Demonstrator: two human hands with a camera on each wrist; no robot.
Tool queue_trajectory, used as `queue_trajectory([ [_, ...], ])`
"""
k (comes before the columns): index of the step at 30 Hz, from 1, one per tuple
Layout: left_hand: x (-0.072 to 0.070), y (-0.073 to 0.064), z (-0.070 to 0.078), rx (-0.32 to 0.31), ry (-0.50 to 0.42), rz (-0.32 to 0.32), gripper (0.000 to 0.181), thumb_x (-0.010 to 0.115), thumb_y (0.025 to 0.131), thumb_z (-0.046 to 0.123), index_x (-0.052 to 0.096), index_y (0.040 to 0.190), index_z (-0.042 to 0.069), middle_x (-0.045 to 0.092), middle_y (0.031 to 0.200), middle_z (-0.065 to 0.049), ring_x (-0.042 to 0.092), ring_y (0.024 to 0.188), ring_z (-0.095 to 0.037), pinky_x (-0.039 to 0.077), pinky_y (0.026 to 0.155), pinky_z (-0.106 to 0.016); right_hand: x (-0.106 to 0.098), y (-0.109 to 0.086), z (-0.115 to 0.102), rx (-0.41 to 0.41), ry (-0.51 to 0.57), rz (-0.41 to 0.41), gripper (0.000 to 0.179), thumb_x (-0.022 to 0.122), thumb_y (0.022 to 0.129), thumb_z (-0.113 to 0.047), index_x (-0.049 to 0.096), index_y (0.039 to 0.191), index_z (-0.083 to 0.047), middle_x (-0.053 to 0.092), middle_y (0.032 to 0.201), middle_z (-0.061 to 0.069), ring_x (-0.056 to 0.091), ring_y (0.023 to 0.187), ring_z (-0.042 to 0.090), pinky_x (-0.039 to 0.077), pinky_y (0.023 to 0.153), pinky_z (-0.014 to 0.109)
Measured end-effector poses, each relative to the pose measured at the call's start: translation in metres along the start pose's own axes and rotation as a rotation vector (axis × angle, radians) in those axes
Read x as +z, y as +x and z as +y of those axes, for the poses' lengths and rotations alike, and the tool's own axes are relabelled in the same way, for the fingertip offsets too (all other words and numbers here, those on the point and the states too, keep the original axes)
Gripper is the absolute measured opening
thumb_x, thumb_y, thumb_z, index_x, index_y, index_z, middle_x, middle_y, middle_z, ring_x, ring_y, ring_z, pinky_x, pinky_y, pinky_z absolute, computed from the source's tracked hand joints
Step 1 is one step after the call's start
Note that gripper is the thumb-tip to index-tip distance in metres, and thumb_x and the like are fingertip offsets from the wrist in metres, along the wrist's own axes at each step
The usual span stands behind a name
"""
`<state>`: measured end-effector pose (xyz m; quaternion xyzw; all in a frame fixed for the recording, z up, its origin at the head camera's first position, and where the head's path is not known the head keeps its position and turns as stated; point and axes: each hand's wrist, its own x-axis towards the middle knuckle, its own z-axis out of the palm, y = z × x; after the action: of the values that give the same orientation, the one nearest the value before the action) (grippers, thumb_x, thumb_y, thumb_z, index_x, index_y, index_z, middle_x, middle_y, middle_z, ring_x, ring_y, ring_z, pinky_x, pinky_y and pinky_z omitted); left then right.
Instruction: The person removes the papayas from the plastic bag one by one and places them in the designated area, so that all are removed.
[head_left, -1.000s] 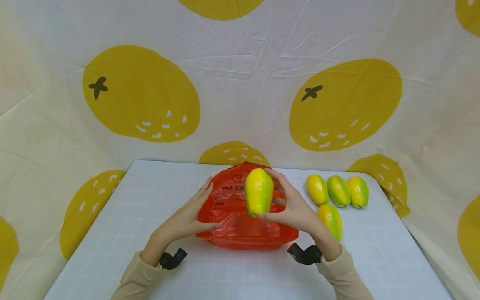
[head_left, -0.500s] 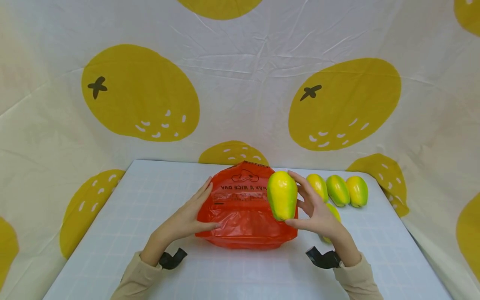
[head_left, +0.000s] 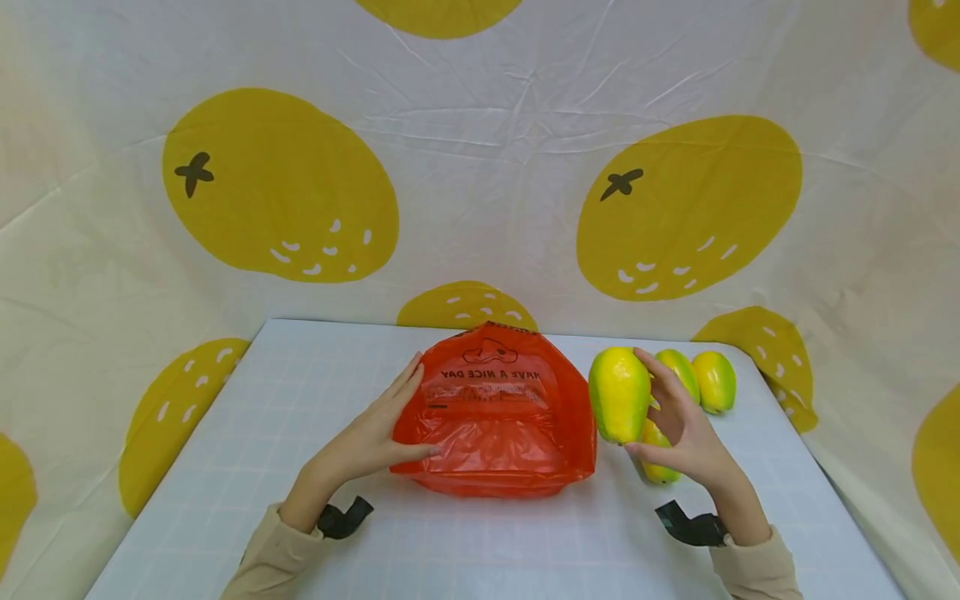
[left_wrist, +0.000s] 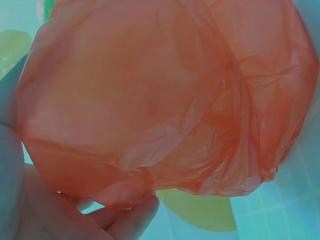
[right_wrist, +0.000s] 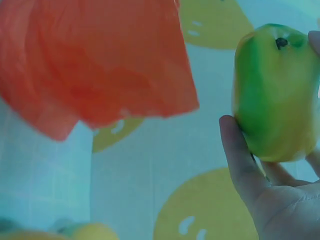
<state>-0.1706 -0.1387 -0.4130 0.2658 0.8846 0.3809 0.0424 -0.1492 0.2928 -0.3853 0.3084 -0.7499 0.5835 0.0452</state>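
My right hand (head_left: 690,429) grips a glossy yellow-green papaya (head_left: 619,395) by its ends, fingers at the top and thumb below. It is held up just right of a red plastic bag (head_left: 491,446); a gap separates fruit and bag in the right wrist view, where the papaya (right_wrist: 277,95) shows its dark stem spot. My left hand (head_left: 375,433) rests against the bag's left side, thumb and fingers spread wide and fairly straight. In the left wrist view the bag (left_wrist: 130,100) fills most of the picture and hides part of the fingers.
More papayas lie at the right of the table (head_left: 315,375): two at the back, a green-yellow one (head_left: 677,373) and another (head_left: 714,382), and one (head_left: 660,458) nearer, partly behind the right hand. A cloth with large yellow fruit prints (head_left: 690,208) hangs behind.
My right hand has moved rightward with the papaya, from in front of the bag to beside it, now covering one papaya behind. The left hand and bag have stayed nearly still.
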Motion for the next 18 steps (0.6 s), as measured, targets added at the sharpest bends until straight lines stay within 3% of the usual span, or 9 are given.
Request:
queue_trajectory([
  [8, 0.001, 0.001, -0.002, -0.028, -0.013, -0.012, 0.115, 0.078, 0.079, 0.054, 0.008, 0.16, 0.012, -0.004, 0.166, 0.008, 0.011, 0.151, -0.025, 0.031, 0.112, -0.055, -0.03, -0.017, 0.005, -0.036, -0.032, 0.037, 0.11, 0.069, 0.063, 0.031, 0.017, 0.155, 0.004, 0.034, 0.153, 0.013, 0.042, 0.131, 0.016, 0.043, 0.102, 0.019],
  [18, 0.001, 0.0, -0.003, -0.028, -0.01, -0.01, 0.115, 0.079, 0.079, 0.052, 0.008, 0.16, 0.012, -0.003, 0.166, 0.007, 0.011, 0.151, -0.025, 0.031, 0.112, -0.056, -0.054, -0.035, 0.009, -0.009, -0.004, 0.117, 0.11, 0.063, 0.061, 0.036, 0.017, 0.156, 0.004, 0.022, 0.157, 0.018, 0.044, 0.13, 0.017, 0.045, 0.1, 0.019],
])
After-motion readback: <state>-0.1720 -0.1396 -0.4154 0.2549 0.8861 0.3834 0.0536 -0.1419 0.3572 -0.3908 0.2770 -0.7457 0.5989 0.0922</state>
